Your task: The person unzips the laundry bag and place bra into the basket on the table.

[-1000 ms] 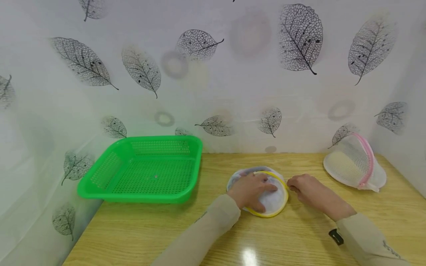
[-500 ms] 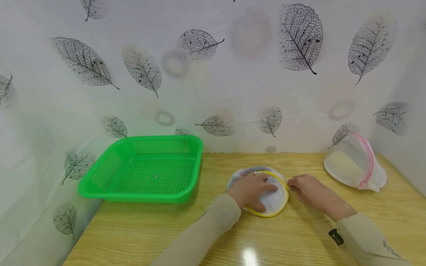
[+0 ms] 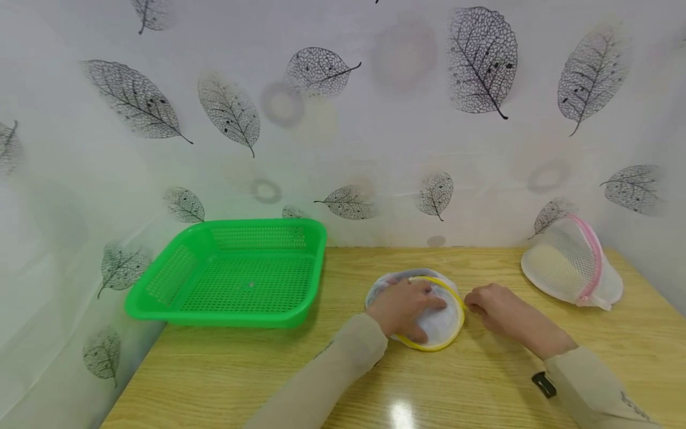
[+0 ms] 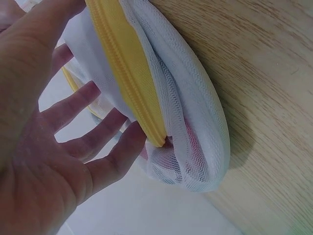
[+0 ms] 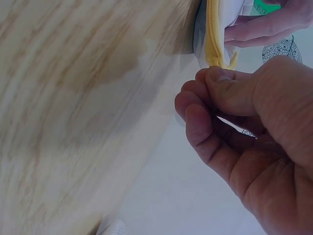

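A round white mesh laundry bag (image 3: 442, 325) with a yellow zipper (image 4: 128, 78) sits on the wooden table. Something pinkish-red (image 4: 193, 147) shows through its mesh in the left wrist view. My left hand (image 3: 402, 307) lies over the bag's top, fingers spread and fairly straight, fingertips at the white fabric inside the yellow band. At the bag's right edge, my right hand (image 3: 495, 310) pinches the yellow zipper pull (image 5: 213, 62) between thumb and index finger, its other fingers curled in. The pull is mostly hidden by those fingertips.
A green plastic basket (image 3: 214, 320) with perforated sides stands on the table's left. Another white mesh bag (image 3: 554, 265), with a pink zipper (image 3: 592, 250), sits at the back right. A leaf-patterned white sheet (image 3: 386, 143) hangs behind the table.
My right hand has shifted very slightly to the right, still at the zipper's end. The left hand and the bag have stayed in place.
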Motion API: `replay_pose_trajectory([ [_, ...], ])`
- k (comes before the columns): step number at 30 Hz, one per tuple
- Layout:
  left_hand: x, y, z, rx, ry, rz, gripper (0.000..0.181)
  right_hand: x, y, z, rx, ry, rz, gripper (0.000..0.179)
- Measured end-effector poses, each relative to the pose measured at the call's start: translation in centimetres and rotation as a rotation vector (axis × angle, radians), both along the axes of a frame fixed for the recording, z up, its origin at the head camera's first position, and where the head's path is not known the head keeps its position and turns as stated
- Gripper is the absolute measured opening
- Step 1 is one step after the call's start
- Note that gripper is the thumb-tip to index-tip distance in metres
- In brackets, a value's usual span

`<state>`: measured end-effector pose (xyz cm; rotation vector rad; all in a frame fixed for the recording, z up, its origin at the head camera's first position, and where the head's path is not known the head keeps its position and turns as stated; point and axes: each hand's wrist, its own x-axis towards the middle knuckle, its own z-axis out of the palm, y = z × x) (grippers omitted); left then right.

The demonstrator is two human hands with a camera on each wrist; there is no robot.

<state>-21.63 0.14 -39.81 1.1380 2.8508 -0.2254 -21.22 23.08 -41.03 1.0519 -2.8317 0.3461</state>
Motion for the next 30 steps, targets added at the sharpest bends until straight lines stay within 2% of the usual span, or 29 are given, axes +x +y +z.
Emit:
replay_pose_trajectory([
  [21, 0.08, 0.05, -0.11, 0.012, 0.003, -0.002, 0.07, 0.5, 0.35, -0.25, -0.01, -0.013, 0.009, 0.041],
  [30, 0.02, 0.0, -0.18, 0.022, -0.007, 0.006, 0.069, 0.38, 0.4, -0.72, -0.044, -0.023, 0.077, 0.04],
])
